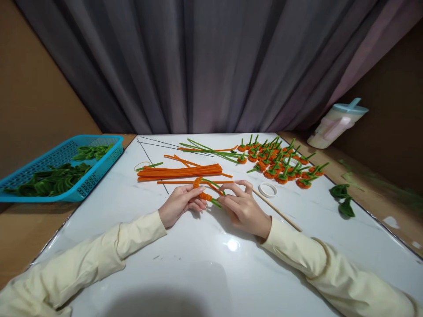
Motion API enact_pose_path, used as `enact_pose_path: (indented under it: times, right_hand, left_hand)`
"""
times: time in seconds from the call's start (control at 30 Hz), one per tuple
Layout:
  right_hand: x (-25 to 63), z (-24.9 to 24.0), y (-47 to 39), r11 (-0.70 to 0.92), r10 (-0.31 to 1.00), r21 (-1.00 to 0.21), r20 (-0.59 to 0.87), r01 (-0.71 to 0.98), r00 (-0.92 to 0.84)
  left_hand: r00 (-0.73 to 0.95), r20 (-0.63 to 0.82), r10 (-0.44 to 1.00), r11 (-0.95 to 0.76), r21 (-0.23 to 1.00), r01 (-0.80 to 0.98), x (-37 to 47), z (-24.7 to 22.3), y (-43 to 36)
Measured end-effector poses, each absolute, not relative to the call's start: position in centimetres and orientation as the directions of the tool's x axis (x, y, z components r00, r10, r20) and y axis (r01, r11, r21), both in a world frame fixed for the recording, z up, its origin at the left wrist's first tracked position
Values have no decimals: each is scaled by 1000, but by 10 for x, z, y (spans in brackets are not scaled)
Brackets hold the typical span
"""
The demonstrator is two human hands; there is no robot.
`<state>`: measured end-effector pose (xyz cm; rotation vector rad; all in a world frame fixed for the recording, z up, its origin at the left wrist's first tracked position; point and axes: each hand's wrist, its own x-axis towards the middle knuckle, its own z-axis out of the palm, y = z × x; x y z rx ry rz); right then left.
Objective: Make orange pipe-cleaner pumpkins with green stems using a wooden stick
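Near the middle of the white table (198, 255), my left hand (182, 203) pinches a coiled orange pipe-cleaner piece (205, 196) between thumb and fingers. A green stem (216, 203) and a loose orange end run from the piece toward the right. My right hand (243, 207) is closed on the green and orange ends, its fingertips partly hiding them. Just beyond the hands lies a bundle of straight orange pipe cleaners (181, 171), with one single orange strand in front of it.
A blue basket (84, 187) with green curled pieces stands at left. Green pipe cleaners (211, 151) lie at the back. Several orange pieces with green stems (280, 176), a white tape ring (267, 189), a wooden stick (279, 211), green leaves (346, 207) and a tumbler (333, 127) are at right.
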<state>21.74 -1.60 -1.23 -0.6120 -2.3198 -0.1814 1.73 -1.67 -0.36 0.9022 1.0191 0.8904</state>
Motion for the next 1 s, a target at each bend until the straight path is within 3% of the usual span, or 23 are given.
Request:
enact_pose_path:
  times: [0.13, 0.57, 0.8, 1.0]
  right_hand:
    - [223, -11, -17, 868, 381, -29, 677, 495, -629]
    - [215, -11, -20, 862, 235, 190, 674, 471, -700]
    - [220, -7, -22, 803, 83, 442, 582, 400, -809]
    - [222, -9, -21, 796, 118, 425, 588, 430, -800]
  left_hand:
    - [254, -311, 916, 365, 909, -202, 16, -3, -17]
    - [271, -229, 935, 278, 947, -159, 25, -6, -30]
    - [362, -244, 900, 294, 952, -89, 16, -1, -18]
    - [325, -281, 903, 318, 946, -63, 15, -3, -15]
